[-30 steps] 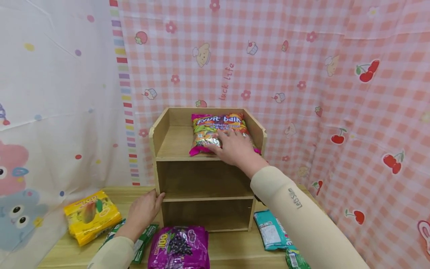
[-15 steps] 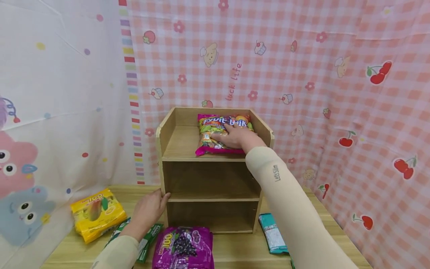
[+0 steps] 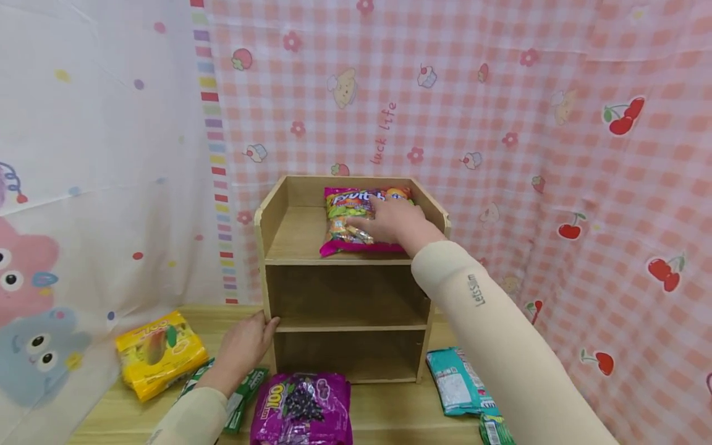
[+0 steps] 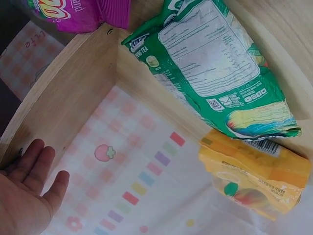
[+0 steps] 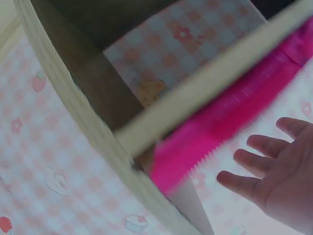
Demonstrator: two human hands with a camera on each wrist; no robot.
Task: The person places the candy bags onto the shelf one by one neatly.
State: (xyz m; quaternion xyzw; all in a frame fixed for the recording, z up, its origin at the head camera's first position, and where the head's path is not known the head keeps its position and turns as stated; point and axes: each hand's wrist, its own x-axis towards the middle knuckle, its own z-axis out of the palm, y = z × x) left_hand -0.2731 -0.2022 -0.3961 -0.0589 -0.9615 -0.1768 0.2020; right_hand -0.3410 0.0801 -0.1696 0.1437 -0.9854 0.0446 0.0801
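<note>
In the head view, a colourful candy bag (image 3: pixel 346 213) with pink ends lies flat on the top tier of a small wooden shelf (image 3: pixel 345 329). My right hand (image 3: pixel 394 219) is over its right half with fingers spread, covering part of the lettering; contact is hard to judge. The right wrist view shows the bag's pink serrated edge (image 5: pixel 210 142) along the board, beside the extended fingers of the right hand (image 5: pixel 288 178). At the shelf's left side, my left hand (image 3: pixel 245 346) touches the outer panel; its fingers look relaxed in the left wrist view.
A purple grape-print bag (image 3: pixel 303 408) lies before the shelf. To the left are a yellow mango-print bag (image 3: pixel 161 355) and green packets (image 3: pixel 245 395), partly behind my left arm. Teal (image 3: pixel 453 380) and green (image 3: pixel 494 429) packets lie at the right. Curtains hang behind.
My right hand has shifted farther back over the candy bag, dipping at the wrist midway. The bag stays in place on the shelf. My left hand keeps its spot; the head view swung slightly.
</note>
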